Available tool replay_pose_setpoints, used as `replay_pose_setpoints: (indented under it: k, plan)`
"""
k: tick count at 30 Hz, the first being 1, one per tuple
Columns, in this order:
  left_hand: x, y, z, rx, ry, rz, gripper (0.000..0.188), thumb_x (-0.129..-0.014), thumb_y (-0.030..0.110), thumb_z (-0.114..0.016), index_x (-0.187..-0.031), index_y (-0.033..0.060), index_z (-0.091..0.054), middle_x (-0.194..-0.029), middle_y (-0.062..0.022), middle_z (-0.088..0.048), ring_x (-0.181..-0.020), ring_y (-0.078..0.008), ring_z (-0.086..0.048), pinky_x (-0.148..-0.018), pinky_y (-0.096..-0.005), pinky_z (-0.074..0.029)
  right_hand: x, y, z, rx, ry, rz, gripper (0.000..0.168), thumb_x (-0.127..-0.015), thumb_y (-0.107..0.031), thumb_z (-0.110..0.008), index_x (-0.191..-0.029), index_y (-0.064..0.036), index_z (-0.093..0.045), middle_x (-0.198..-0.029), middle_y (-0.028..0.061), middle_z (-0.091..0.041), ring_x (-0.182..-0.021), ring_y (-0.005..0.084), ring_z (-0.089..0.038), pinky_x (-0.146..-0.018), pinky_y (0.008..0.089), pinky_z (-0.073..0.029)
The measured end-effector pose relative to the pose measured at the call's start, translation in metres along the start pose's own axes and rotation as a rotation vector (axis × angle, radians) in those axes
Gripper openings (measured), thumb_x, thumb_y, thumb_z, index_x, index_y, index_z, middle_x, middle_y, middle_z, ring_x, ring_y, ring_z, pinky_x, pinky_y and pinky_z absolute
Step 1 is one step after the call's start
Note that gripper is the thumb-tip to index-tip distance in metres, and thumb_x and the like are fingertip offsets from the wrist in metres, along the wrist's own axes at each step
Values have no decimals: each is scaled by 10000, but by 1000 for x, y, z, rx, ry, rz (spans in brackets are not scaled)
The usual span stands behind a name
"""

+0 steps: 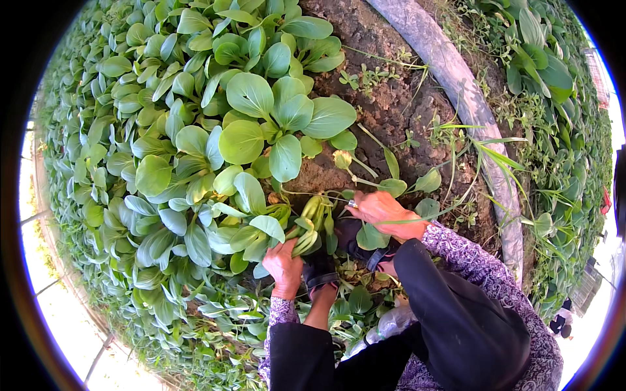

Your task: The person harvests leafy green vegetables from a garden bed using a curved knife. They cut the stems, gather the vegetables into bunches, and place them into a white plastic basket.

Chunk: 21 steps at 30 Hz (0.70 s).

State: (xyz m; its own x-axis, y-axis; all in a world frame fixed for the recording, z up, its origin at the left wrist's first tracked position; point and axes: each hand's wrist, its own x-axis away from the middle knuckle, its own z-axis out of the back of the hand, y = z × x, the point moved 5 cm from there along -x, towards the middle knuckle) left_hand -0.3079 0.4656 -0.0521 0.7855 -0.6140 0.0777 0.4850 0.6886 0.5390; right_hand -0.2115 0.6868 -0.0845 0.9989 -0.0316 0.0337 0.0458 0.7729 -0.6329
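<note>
My left hand (283, 268) grips a green bok choy plant (308, 234) by its leaves and stalks, its pale base pointing away from me. In my right hand (389, 212) is a thin-bladed knife (351, 203); a metal collar shows at the fist, and the handle is hidden inside it. The narrow blade points left, close to the base of the held plant. Just beyond the blade stands a broad-leaved bok choy (286, 124) rooted in the soil. Loose leaves (392, 186) lie on the ground near my right hand.
Dense bok choy (142, 146) fills the left side. Brown soil (386, 102) with small weeds borders it, and a grey plastic-like strip (464, 88) curves along the right. My dark shoes (320, 273) stand among leaves. A clear plastic bag (393, 322) lies beside my leg.
</note>
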Motion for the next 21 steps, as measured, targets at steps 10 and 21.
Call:
replay_pose_setpoints:
  k: [10,21]
  plan:
    - [0,33,37,1236,-17,750,211,-677,-138,-601,-830,-26,-694,-769,-38,-662,-668,-92,-587,-660,-227,-469,-3,-11,66,-895,209,-564,256,-850,-232,-664,-791,-25,-523,-591,-9,-409,-542,78,-380,-487,266,-342]
    - [-34,80,54,576,-251,-171,221,-569,-20,-731,-761,91,-723,-1124,-132,-641,-967,-226,-597,-785,-332,-493,-30,-16,52,-1573,150,-485,589,-666,-27,-778,-1175,-25,-483,-982,-4,-536,-888,82,-535,-799,243,-452]
